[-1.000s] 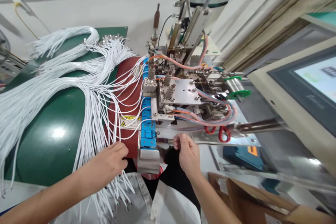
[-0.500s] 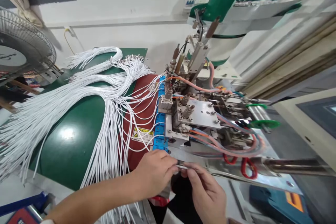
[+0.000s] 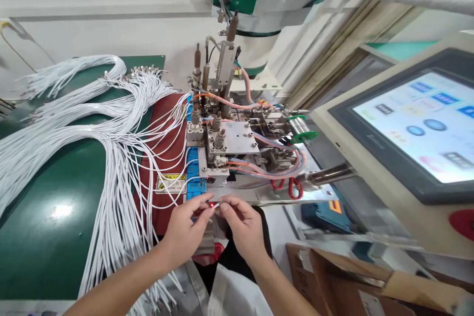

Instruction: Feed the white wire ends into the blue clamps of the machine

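Observation:
My left hand point(image 3: 185, 229) and my right hand point(image 3: 240, 222) meet at the front edge of a small metal machine point(image 3: 231, 140). Both pinch the end of a thin white wire point(image 3: 216, 206) between thumb and fingertips, close to a row of blue clips point(image 3: 194, 177). A small red spot shows between the fingertips. A large bundle of white wires point(image 3: 92, 123) lies draped over a green rounded surface point(image 3: 44, 207) and a red panel point(image 3: 168, 133) to the left of my hands.
A touchscreen panel point(image 3: 414, 123) stands at the right. A green and grey feeder bowl point(image 3: 262, 2) sits behind the machine. Cardboard boxes point(image 3: 355, 276) lie at the lower right. A yellow warning label point(image 3: 170, 182) is on the red panel.
My left hand left the wire bundle and came to the machine's front edge beside my right hand. The view swung, and the touchscreen is back in sight.

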A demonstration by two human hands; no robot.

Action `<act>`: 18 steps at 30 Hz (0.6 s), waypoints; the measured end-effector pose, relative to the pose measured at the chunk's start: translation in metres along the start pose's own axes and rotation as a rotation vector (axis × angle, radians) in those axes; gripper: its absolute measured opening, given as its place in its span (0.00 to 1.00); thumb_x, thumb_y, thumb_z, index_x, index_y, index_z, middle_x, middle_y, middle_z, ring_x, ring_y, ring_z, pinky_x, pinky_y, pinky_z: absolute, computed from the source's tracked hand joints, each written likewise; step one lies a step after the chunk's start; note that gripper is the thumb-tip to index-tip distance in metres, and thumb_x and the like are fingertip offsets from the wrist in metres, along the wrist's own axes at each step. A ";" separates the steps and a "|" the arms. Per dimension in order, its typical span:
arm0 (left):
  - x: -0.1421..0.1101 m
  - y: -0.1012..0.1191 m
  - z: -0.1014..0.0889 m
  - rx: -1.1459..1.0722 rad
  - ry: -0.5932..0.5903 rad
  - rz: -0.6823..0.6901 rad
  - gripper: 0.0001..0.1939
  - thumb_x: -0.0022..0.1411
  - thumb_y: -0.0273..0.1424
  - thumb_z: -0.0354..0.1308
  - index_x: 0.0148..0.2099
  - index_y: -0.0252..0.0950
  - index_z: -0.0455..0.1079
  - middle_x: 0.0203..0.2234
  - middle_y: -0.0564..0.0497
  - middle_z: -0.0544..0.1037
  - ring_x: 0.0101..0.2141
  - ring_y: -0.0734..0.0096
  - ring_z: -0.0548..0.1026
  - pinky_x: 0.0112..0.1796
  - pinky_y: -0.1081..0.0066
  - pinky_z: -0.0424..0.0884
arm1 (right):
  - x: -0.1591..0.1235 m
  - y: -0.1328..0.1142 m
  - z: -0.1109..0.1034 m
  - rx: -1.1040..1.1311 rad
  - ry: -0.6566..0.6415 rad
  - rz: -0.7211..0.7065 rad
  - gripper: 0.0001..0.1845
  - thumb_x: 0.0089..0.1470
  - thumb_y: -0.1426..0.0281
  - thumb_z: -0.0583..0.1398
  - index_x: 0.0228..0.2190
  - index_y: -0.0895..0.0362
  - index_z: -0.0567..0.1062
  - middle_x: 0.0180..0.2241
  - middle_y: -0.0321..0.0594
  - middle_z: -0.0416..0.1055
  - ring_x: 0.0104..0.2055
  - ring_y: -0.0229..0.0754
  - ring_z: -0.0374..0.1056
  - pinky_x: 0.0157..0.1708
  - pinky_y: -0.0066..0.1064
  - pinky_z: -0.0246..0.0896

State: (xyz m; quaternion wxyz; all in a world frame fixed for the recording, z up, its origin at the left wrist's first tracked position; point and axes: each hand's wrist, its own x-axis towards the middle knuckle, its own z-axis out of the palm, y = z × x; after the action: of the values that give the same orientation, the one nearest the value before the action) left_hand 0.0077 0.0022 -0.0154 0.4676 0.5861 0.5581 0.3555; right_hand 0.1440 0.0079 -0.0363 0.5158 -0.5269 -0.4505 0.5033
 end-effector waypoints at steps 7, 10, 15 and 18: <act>0.000 -0.002 -0.001 0.034 0.028 0.023 0.14 0.59 0.31 0.51 0.47 0.35 0.68 0.26 0.52 0.76 0.26 0.75 0.73 0.31 0.75 0.70 | 0.001 0.005 0.001 -0.036 -0.033 -0.091 0.05 0.47 0.70 0.57 0.26 0.57 0.73 0.27 0.39 0.69 0.29 0.38 0.66 0.28 0.29 0.63; 0.000 -0.004 -0.002 0.094 0.008 0.032 0.09 0.58 0.30 0.51 0.40 0.36 0.70 0.26 0.52 0.77 0.26 0.74 0.74 0.29 0.75 0.70 | 0.007 0.001 -0.006 -0.056 -0.050 -0.087 0.04 0.47 0.70 0.57 0.25 0.57 0.71 0.26 0.38 0.68 0.27 0.37 0.64 0.25 0.27 0.62; -0.001 0.002 -0.005 0.344 -0.040 0.191 0.08 0.57 0.27 0.51 0.34 0.38 0.72 0.27 0.52 0.77 0.29 0.72 0.74 0.32 0.73 0.69 | 0.020 -0.019 -0.023 -0.499 -0.401 -0.296 0.06 0.48 0.74 0.54 0.22 0.56 0.68 0.22 0.35 0.64 0.24 0.36 0.60 0.25 0.26 0.58; -0.001 0.004 -0.006 0.488 -0.095 0.220 0.09 0.57 0.25 0.50 0.31 0.37 0.71 0.25 0.52 0.75 0.28 0.72 0.72 0.32 0.73 0.68 | 0.021 -0.027 -0.026 -0.780 -0.510 -0.476 0.06 0.49 0.75 0.54 0.26 0.56 0.71 0.27 0.39 0.67 0.31 0.40 0.62 0.30 0.30 0.58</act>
State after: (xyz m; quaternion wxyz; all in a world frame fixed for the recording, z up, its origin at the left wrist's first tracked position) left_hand 0.0030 0.0022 -0.0100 0.2968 0.7544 0.5379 0.2314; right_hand 0.1730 0.0283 -0.0113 0.2551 -0.4234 -0.8232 0.2792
